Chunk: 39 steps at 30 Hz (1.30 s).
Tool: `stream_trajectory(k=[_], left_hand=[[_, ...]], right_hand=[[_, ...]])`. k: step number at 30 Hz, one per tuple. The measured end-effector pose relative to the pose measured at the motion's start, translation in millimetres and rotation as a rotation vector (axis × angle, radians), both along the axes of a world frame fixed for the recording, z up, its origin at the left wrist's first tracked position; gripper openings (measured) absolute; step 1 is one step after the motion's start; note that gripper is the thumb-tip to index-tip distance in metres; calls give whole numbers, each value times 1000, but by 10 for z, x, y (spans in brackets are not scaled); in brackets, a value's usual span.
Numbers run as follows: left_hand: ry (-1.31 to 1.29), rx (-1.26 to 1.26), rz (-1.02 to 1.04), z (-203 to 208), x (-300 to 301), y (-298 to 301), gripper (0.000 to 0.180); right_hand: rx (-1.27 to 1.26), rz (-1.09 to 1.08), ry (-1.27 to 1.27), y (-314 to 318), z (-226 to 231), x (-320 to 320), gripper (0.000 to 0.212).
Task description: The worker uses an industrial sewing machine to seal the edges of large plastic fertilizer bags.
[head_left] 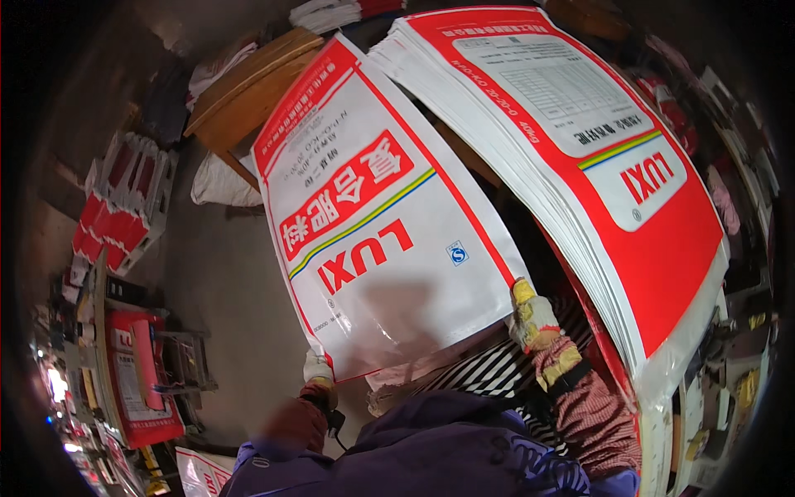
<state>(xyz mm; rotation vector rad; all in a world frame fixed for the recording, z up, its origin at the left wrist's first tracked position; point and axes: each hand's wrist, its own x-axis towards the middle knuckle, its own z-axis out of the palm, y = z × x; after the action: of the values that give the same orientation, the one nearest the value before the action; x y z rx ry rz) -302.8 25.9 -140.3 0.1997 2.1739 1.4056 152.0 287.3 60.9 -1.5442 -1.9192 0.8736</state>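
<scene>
A flat white sack [439,219] with red borders, red lettering and a yellow-blue stripe stretches out in front of me, its far end close to a wooden table. The sack's near left corner is pinched in my left hand [317,367], which wears a pale glove. At its near right corner, my right hand [532,319], in a worn white and yellow glove, is closed on the edge. Beside it on the right, a thick stack of similar flat sacks [662,286] lies with a red and white printed face up. A shadow falls across the held sack's near part.
The brown wooden table [248,83] stands beyond the held sack, with a white bundle [222,180] below it. Folded red and white sacks [124,203] are piled at the left. Nearer on that side are a dark metal frame [186,360] and a red printed sack [157,427].
</scene>
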Motion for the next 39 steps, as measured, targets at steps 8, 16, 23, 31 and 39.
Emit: stream_trajectory(k=[8,16,23,31,39], left_hand=[[-203,-220,-6,-92,193,319,46],[-470,216,-13,-159,390,995,32],[-454,-83,177,-221,430,1110,30],[813,-745,-1022,578,537,1775,26],[689,735,-1435,3368,3521,2901,15]], right_hand=[[-1125,-687,1300,68,-54,77,22],[-741,-169,718,-434,813,663,35],[-712,-211,1194,-972,1639,745,43],[-675,-406,1227,-1304,1913,1292,43],[335,-968,1629,-1526,1651,2285,20]])
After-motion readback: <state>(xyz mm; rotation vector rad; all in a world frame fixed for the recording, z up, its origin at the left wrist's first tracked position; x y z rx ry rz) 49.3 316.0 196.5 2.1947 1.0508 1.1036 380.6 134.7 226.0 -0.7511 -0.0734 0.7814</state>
